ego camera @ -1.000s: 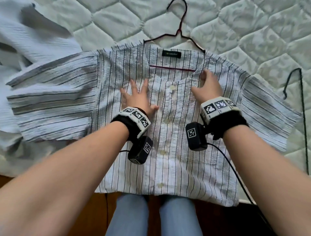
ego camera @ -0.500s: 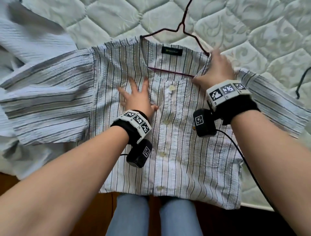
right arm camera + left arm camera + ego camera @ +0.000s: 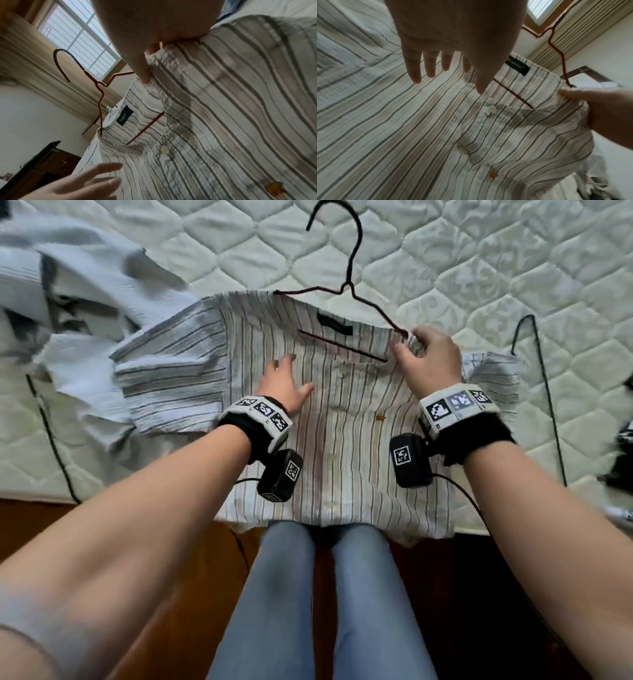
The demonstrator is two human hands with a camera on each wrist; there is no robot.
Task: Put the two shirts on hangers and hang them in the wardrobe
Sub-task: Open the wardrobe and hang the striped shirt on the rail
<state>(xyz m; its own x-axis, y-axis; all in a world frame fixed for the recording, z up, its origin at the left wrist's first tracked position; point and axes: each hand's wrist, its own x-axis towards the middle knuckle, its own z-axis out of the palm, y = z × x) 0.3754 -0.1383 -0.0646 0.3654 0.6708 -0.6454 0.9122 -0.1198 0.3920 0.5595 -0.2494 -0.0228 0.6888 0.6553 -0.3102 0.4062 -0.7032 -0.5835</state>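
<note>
A striped shirt (image 3: 342, 440) (image 3: 402, 135) (image 3: 240, 121) lies buttoned, front up, on the mattress. A dark red wire hanger (image 3: 342, 345) (image 3: 513, 94) (image 3: 102, 108) sits partly inside its neck, hook pointing away from me. My right hand (image 3: 411, 344) (image 3: 142, 67) (image 3: 590, 105) pinches the neck edge at the shirt's right shoulder, where the hanger's arm goes under the fabric. My left hand (image 3: 286, 381) (image 3: 447, 67) (image 3: 85, 180) is over the left chest with straight, spread fingers and holds nothing. A second, pale blue shirt (image 3: 85, 299) lies crumpled at far left.
The quilted mattress (image 3: 479, 251) stretches beyond the shirt. A second dark wire hanger (image 3: 546, 392) lies on it to the right. My knees in jeans (image 3: 291, 594) press against the bed's near edge. A dark object (image 3: 623, 453) shows at the right border.
My right hand went from the shirt's chest up to its right shoulder and pinched the neck edge. The left hand's fingers lifted slightly and shifted left.
</note>
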